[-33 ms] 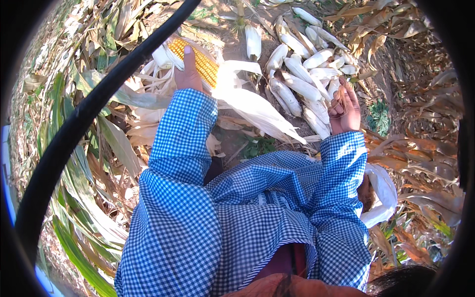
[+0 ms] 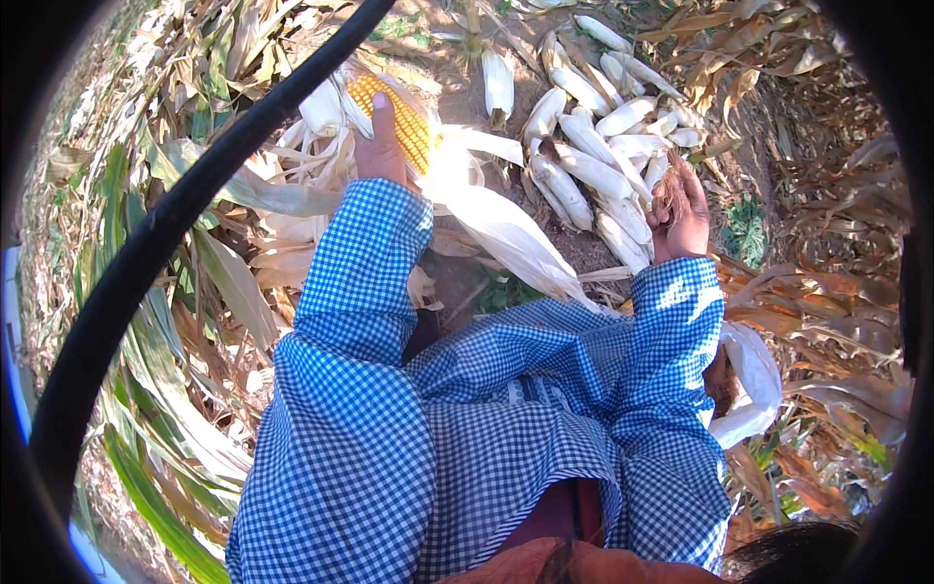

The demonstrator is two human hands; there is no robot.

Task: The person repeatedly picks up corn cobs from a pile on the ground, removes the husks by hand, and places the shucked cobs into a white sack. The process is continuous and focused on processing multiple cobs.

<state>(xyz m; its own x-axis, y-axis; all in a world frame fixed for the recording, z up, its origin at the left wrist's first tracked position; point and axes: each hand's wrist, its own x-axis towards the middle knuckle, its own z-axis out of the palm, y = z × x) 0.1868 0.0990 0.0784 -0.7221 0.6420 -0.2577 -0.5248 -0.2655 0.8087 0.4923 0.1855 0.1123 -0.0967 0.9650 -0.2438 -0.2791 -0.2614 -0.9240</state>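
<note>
Corn cob [image 2: 415, 129] — yellow kernels bared, lying slantwise in left hand [image 2: 381, 154], thumb along it. Pale husk [image 2: 511, 234] peeled open, trailing from cob's lower end toward the right hand [image 2: 683, 219]. Corn silk [image 2: 671, 187] — brown, tangled, among right-hand fingers.

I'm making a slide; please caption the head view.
Left hand grips a part-husked yellow cob; right hand holds brown strands beside husk-covered ears.
</note>
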